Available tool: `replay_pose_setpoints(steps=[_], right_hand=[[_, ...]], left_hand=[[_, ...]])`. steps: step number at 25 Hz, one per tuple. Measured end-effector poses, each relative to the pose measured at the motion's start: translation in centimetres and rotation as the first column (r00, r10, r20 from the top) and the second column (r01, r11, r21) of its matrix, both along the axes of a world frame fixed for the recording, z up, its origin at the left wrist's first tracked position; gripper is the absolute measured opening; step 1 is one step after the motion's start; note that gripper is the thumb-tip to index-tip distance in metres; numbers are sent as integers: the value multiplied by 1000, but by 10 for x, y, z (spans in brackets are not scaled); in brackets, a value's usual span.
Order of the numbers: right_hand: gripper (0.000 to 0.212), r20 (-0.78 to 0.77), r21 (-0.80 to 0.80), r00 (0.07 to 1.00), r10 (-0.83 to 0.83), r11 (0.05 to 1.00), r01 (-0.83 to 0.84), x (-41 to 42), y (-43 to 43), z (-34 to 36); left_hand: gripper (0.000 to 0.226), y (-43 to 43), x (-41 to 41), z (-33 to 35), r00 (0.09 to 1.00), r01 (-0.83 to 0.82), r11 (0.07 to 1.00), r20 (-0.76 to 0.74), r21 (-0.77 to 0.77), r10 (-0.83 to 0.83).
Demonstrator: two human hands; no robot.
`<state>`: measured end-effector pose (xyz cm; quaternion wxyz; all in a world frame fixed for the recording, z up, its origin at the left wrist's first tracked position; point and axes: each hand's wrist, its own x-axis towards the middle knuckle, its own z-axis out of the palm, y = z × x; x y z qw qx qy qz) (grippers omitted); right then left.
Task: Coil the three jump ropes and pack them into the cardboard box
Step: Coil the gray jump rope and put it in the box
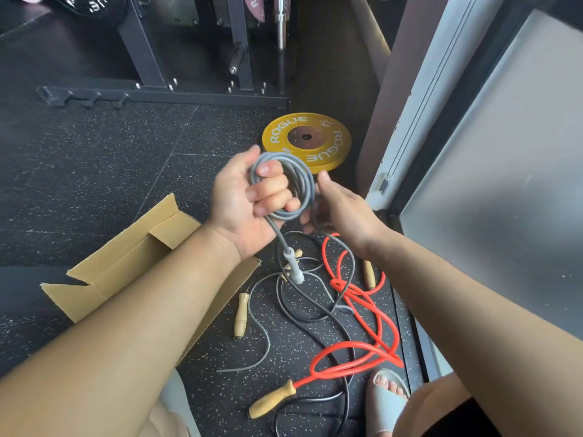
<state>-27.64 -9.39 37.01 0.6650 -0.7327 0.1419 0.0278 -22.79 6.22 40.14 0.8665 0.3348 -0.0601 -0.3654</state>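
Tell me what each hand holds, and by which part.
The left hand grips the grey rubber jump rope by its coiled loops, its grey handle dangling below. The right hand is beside the coil; whether it holds anything cannot be told.

Left hand grips the coiled gray jump rope, handle dangling below; right hand just beside the coil. Red rope and black rope lie tangled beneath both.

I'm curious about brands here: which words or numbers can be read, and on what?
"ROGUE": twice, in white, on the yellow weight plate.
Small numbers on that plate: too blurred to read.
White letters on the black object, top left: cut off, unreadable.
Letters on the pink object, top: cut off, unreadable.
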Motion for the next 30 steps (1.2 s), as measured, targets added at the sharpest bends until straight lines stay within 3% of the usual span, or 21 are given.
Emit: replay_pose_setpoints(steps=[2,5,9,13,16,19,22,25,27,30], right_hand=[[18,34,-21,995,99,995,-98,-2,-1,-10],[21,126,-430,956,263,884,-186,-2,-3,-21],[14,229,-694,867,442,699,-172,-3,0,-14],[8,161,-863,809,565,479,-163,2,7,-19],[18,163,-901,768,620,411,-140,6,12,-19],[21,210,-911,730,650,401,-95,4,15,-11],[21,297,-929,737,607,361,78,-2,14,-1],[37,447,-869,705,551,455,196,-6,15,12],[39,482,-852,648,590,486,192,-8,16,16],[48,518,-789,648,558,604,110,-7,4,17]], left_hand=[[37,10,10,4,998,-66,997,19,-49,67],[36,14,16,8,986,-134,991,99,-17,135],[36,9,16,8,954,-202,976,242,83,177],[32,9,15,5,942,-240,962,269,127,200],[26,9,14,-1,890,-328,908,408,261,204],[30,9,8,-7,747,-422,752,665,507,-29],[31,13,7,-7,724,-432,679,677,593,-131],[38,18,11,-14,709,-445,570,660,690,-246],[46,18,6,-18,717,-354,555,600,753,-356],[39,15,-6,-14,697,-172,637,549,751,-460]])
